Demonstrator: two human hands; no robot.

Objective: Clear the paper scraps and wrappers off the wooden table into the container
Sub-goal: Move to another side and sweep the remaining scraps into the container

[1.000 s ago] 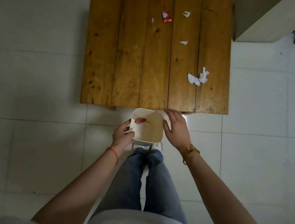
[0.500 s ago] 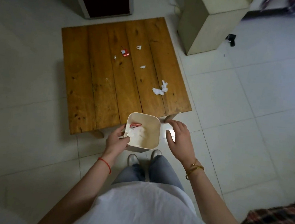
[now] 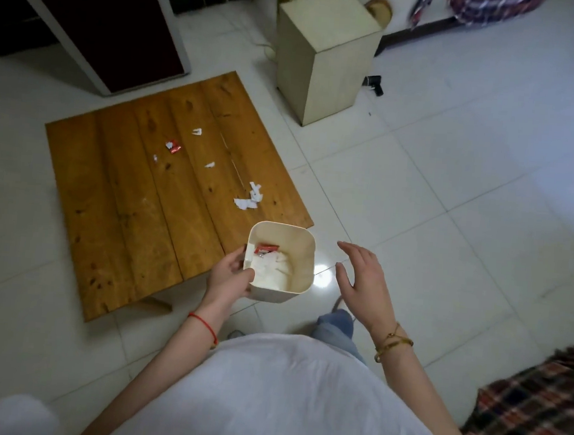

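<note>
wooden table, scraps, held container

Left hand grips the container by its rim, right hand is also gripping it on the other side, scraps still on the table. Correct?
Not quite. In the head view the right hand is open and clear of the container, fingers spread beside it. The rest holds: the left hand grips the rim, and white paper scraps plus a red wrapper still lie on the wooden table.

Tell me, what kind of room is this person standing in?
Probably a room in a home, perhaps a living room or bedroom. The floor is pale glossy tile, a low wooden table stands on it, and plaid cloth lies at the lower right, with more cloth at the top.
</note>
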